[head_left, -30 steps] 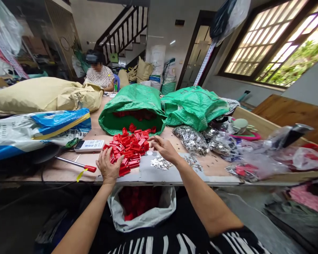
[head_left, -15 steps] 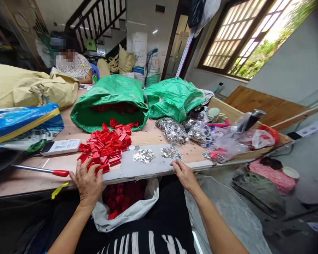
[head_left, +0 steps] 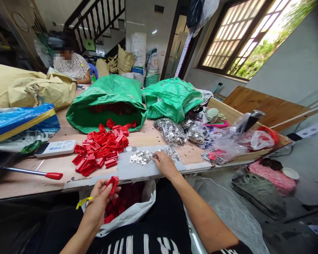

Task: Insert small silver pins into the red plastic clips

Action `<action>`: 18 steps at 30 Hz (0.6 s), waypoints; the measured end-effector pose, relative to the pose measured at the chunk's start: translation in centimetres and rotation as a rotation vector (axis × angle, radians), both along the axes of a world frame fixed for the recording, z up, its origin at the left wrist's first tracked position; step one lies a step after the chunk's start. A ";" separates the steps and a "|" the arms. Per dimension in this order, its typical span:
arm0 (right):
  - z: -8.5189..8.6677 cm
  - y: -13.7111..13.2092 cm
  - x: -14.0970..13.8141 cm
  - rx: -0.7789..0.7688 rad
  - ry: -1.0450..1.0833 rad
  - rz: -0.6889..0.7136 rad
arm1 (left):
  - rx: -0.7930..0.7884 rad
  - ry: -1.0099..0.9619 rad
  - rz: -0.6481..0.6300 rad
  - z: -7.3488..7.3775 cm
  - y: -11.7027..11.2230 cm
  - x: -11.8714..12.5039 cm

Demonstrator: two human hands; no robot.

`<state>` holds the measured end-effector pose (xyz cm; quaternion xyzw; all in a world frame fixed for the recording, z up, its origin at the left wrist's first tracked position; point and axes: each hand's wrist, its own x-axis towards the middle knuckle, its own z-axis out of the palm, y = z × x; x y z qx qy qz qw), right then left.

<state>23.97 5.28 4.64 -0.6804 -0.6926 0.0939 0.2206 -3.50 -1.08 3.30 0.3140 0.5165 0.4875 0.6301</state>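
Observation:
My left hand [head_left: 99, 199] is closed round a small red plastic block-like part [head_left: 112, 184], held up just off the table's front edge. Below it, a white sack [head_left: 145, 208] of red pieces hangs open at my lap. My right hand [head_left: 165, 164] reaches over a grey sheet [head_left: 132, 172], fingertips pinched at the right edge of a pile of small silvery metal pieces [head_left: 141, 157]. Whether a piece sits in that pinch is too small to tell. A second silvery pile [head_left: 172, 153] lies behind the hand, partly hidden. The heap of red parts [head_left: 100, 148] stands to the left.
An open green sack [head_left: 108, 88] stands behind the red heap, another green bag [head_left: 172, 98] beside it. Bagged metal pieces [head_left: 171, 131] and a cluttered wooden tray [head_left: 235, 157] are at right. A white box [head_left: 55, 148] and red-handled rod [head_left: 53, 175] lie left. Someone [head_left: 71, 67] sits across.
My left hand has come away from the heap with a red part, down past the table edge. My right hand has moved left from the right silvery pile to the left one.

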 end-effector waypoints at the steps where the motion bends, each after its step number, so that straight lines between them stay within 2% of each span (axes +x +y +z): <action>1: 0.1 0.1 0.3 0.006 0.002 -0.009 | -0.087 -0.081 -0.034 0.5 -0.5 0.4; 3: 0.4 0.1 1.3 0.021 0.007 -0.053 | -0.176 -0.172 -0.057 1.3 -1.2 1.1; 6: 1.1 -0.3 3.7 0.028 0.000 -0.154 | -0.229 -0.249 -0.104 2.0 -2.1 1.8; 10: 1.6 -1.1 5.9 -0.004 -0.033 -0.188 | -0.296 -0.352 -0.195 1.8 -2.6 2.3; 14: 1.0 -1.6 5.4 -0.028 -0.056 -0.159 | -0.357 -0.410 -0.234 1.0 -2.9 2.8; 18: 0.3 -1.5 4.4 -0.025 -0.074 -0.149 | -0.383 -0.407 -0.218 0.7 -3.1 3.0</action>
